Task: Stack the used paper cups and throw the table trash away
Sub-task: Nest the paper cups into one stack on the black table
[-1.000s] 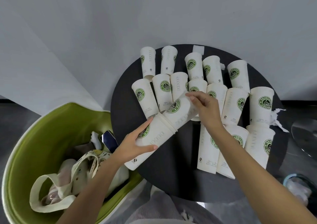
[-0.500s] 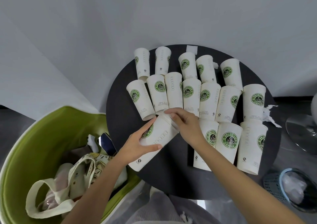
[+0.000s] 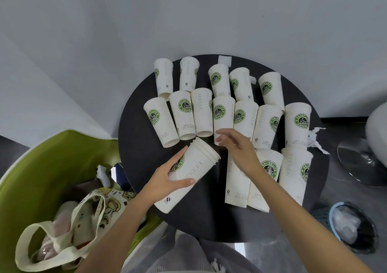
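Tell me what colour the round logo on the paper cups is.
Green with white lettering. The logo shows best in the head view.

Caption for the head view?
Left hand holds a nested cup stack; right hand hovers over loose cups on the table.

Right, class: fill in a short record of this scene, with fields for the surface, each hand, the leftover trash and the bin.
Surface: round black table, crowded with white paper coffee cups with green logos
Left hand: grips a tilted nested stack of white paper cups
Right hand: open, fingers at the loose middle-row cup; contact unclear
Trash: crumpled white tissue at the table's right edge
Bin: blue mesh wastebasket on the floor, to the right
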Demonstrator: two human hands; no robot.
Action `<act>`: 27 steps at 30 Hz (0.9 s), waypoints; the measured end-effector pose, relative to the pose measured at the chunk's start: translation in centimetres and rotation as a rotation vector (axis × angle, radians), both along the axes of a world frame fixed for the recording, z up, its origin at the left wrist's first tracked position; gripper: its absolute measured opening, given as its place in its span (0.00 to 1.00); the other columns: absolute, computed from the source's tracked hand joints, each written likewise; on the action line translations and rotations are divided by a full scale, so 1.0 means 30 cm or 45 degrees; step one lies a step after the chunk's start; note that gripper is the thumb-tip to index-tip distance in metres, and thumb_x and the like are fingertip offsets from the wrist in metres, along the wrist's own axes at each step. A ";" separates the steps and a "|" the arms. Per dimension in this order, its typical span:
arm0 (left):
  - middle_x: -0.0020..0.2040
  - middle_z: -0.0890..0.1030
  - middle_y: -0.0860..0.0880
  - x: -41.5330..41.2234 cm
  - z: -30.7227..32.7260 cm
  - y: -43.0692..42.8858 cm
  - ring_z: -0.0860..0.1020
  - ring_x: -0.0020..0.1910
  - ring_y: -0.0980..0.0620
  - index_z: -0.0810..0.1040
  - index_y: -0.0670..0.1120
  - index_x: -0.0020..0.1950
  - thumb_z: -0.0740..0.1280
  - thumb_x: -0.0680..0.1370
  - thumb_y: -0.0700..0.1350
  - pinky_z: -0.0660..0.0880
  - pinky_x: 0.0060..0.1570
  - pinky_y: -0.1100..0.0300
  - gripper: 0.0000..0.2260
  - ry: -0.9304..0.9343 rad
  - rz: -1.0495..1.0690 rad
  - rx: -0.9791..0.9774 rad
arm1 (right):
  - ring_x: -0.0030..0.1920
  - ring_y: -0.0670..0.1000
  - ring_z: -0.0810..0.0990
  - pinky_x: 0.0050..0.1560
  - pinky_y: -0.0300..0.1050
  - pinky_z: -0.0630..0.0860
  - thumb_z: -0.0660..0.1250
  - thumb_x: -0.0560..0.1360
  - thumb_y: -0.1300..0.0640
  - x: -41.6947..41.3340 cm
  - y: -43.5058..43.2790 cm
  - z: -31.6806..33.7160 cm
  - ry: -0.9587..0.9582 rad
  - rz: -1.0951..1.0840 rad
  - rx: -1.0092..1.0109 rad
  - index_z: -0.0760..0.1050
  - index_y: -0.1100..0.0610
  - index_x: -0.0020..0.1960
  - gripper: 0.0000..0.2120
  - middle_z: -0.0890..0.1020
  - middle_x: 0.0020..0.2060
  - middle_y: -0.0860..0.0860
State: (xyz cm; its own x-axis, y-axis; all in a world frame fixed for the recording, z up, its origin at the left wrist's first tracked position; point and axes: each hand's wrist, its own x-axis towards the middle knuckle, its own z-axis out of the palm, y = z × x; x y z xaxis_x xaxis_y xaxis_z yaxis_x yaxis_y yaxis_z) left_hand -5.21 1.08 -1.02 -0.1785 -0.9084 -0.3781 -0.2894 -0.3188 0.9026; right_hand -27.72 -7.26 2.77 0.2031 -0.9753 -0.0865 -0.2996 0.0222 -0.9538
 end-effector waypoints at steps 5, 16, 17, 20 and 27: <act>0.66 0.74 0.65 -0.009 -0.004 0.002 0.73 0.63 0.66 0.60 0.64 0.76 0.77 0.71 0.45 0.75 0.54 0.67 0.39 0.013 0.029 0.015 | 0.49 0.45 0.80 0.49 0.30 0.71 0.62 0.79 0.59 -0.125 -0.075 -0.040 0.255 -0.030 -0.030 0.79 0.50 0.50 0.08 0.82 0.44 0.43; 0.66 0.74 0.64 -0.031 -0.018 -0.007 0.74 0.64 0.64 0.59 0.65 0.75 0.76 0.71 0.46 0.77 0.56 0.62 0.39 0.001 0.040 0.046 | 0.47 0.49 0.77 0.53 0.40 0.70 0.65 0.78 0.59 -0.191 -0.112 -0.114 0.500 0.138 0.103 0.80 0.53 0.47 0.06 0.82 0.52 0.50; 0.66 0.74 0.64 -0.034 -0.018 -0.009 0.74 0.64 0.64 0.59 0.66 0.75 0.76 0.72 0.46 0.77 0.55 0.62 0.39 0.002 0.043 0.046 | 0.47 0.48 0.77 0.52 0.40 0.70 0.65 0.78 0.59 -0.191 -0.115 -0.116 0.505 0.155 0.111 0.80 0.53 0.46 0.06 0.82 0.51 0.49; 0.66 0.74 0.64 -0.042 -0.020 -0.008 0.74 0.63 0.65 0.59 0.66 0.74 0.76 0.72 0.45 0.77 0.54 0.64 0.38 0.003 0.055 0.048 | 0.47 0.47 0.78 0.52 0.39 0.70 0.65 0.78 0.59 -0.194 -0.118 -0.117 0.498 0.180 0.146 0.80 0.51 0.45 0.06 0.82 0.48 0.48; 0.67 0.74 0.64 -0.045 -0.024 -0.008 0.73 0.65 0.62 0.60 0.69 0.72 0.76 0.71 0.47 0.75 0.56 0.63 0.38 -0.013 0.089 0.055 | 0.51 0.47 0.79 0.58 0.40 0.72 0.66 0.77 0.60 -0.194 -0.115 -0.137 0.480 0.281 0.195 0.80 0.50 0.42 0.08 0.84 0.47 0.47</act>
State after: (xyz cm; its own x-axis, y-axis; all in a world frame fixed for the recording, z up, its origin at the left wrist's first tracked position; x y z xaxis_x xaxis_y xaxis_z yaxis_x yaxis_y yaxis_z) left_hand -6.56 0.83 -1.74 -0.1114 -0.9014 -0.4185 -0.2742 -0.3769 0.8847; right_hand -33.53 -10.71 -1.33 0.3310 -0.8826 -0.3337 -0.6381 0.0511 -0.7683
